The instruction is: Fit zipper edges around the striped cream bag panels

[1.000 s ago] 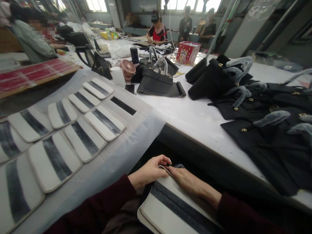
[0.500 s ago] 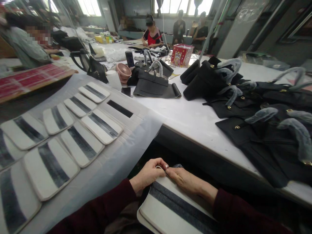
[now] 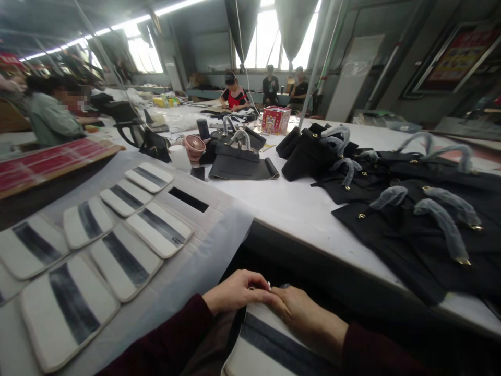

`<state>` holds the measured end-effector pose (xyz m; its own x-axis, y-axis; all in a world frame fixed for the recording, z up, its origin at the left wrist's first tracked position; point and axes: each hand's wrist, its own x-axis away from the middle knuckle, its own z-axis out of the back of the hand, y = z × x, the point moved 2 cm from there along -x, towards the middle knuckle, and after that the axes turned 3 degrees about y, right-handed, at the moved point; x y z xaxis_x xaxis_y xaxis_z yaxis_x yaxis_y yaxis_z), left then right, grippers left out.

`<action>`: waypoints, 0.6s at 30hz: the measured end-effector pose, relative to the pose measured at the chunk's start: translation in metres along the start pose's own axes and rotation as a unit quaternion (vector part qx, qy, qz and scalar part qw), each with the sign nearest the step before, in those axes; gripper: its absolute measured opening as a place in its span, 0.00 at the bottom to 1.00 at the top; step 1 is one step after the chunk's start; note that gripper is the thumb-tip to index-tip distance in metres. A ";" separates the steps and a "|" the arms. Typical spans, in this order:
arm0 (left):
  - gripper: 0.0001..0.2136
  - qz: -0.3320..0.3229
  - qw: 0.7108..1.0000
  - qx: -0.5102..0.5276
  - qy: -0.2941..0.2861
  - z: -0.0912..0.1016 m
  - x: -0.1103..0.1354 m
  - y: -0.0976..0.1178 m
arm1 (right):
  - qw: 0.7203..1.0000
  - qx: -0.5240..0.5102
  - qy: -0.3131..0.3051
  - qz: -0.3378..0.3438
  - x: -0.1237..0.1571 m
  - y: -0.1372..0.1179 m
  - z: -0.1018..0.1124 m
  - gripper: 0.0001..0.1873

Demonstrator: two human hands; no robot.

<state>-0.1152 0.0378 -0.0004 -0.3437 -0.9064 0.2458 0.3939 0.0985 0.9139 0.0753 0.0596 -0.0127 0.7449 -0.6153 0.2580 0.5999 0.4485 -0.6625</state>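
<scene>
From here I have my left hand [image 3: 235, 292] and right hand [image 3: 305, 313] meeting over the top edge of a white panel with a dark stripe [image 3: 266, 344], held low in front of the white worktable [image 3: 313, 203], just off its near edge. The bottom of the frame cuts the panel off, and a dark fabric lap [image 3: 211, 339] shows beside it. My left fingers [image 3: 254, 287] are curled and together, and my right fingers [image 3: 289, 297] lie close together on the panel, their tips touching the left hand. The hands hide the edge between them, so I can't tell whether they are clamped on it. A tiny pale speck at the fingertips is too small to make out.

On the left of the worktable, matching panels [image 3: 125, 262] lie in rows on a clear plastic sheet [image 3: 219, 235]. On its right, black bag pieces [image 3: 410, 224] lie overlapping, their handles wrapped in grey plastic, and their lower parts are hard to separate in the dark. At its far end, a pink fan [image 3: 194, 144] and a red gift box [image 3: 276, 120] stand among more bags, too small and crowded to sort.
</scene>
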 end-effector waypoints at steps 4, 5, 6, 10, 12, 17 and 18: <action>0.14 0.012 0.998 -0.051 -0.037 0.000 -0.009 0.003 | 0.997 -0.047 -0.054 -0.003 0.017 0.016 0.008 0.28; 0.13 0.014 0.997 -0.061 -0.050 0.001 -0.011 0.005 | 0.996 -0.057 -0.064 -0.008 0.022 0.021 0.010 0.29; 0.13 0.015 0.995 -0.072 -0.063 0.002 -0.014 0.006 | 0.995 -0.065 -0.072 -0.015 0.027 0.025 0.013 0.30; 0.13 0.007 0.985 -0.133 -0.113 0.002 -0.026 0.020 | 0.991 -0.070 -0.107 -0.048 0.049 0.037 0.023 0.31; 0.13 -0.002 0.973 -0.179 -0.147 0.000 -0.031 0.027 | 0.988 -0.070 -0.122 -0.065 0.064 0.045 0.029 0.32; 0.14 -0.014 0.942 -0.246 -0.226 -0.002 -0.041 0.037 | 0.979 -0.069 -0.161 -0.104 0.108 0.073 0.044 0.34; 0.14 -0.019 0.936 -0.257 -0.239 -0.002 -0.043 0.039 | 0.978 -0.065 -0.160 -0.115 0.116 0.078 0.046 0.34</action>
<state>-0.0839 0.0794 0.0237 -0.6587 -0.6065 0.4452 0.6898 -0.2507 0.6792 0.2222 0.0532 -0.0018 0.6597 -0.4471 0.6041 0.7361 0.2226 -0.6392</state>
